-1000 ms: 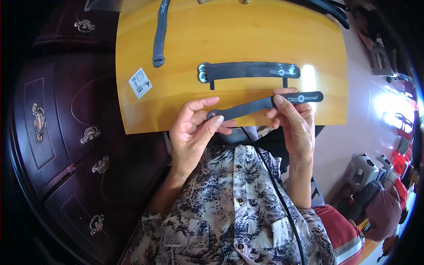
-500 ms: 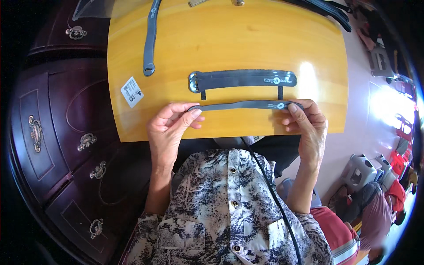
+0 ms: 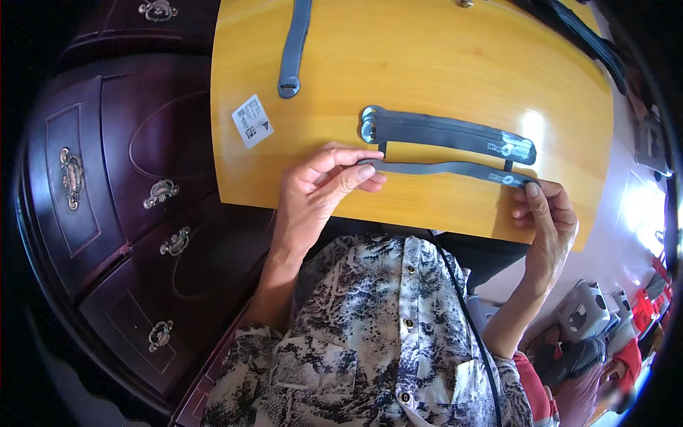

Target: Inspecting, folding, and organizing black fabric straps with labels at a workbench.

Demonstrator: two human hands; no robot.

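A long grey-black strap [image 3: 441, 169] is held stretched out just above the tabletop, nearly level. My left hand [image 3: 316, 192] pinches its left end between thumb and fingers. Its right end, beside pale lettering, is gripped by my right hand [image 3: 549, 213] in the same way. Right behind it lies a stack of similar dark straps [image 3: 448, 134], with shiny rounded ends at the left and narrow black bands sticking out toward me. A further single strap [image 3: 293, 57] lies lengthwise at the far left, its slotted end nearest me.
The yellow wooden table [image 3: 413, 64] carries a white printed label [image 3: 252, 122] on its left. Black straps [image 3: 580, 35] lie bundled at the far right corner. Dark wooden drawers [image 3: 128, 142] stand to the left. Grey plastic stools [image 3: 582, 309] and seated people are at the lower right.
My view has turned, so the table and straps now appear farther right and tilted. Both hands keep their pinch on the strap, which now sags slightly in a wave.
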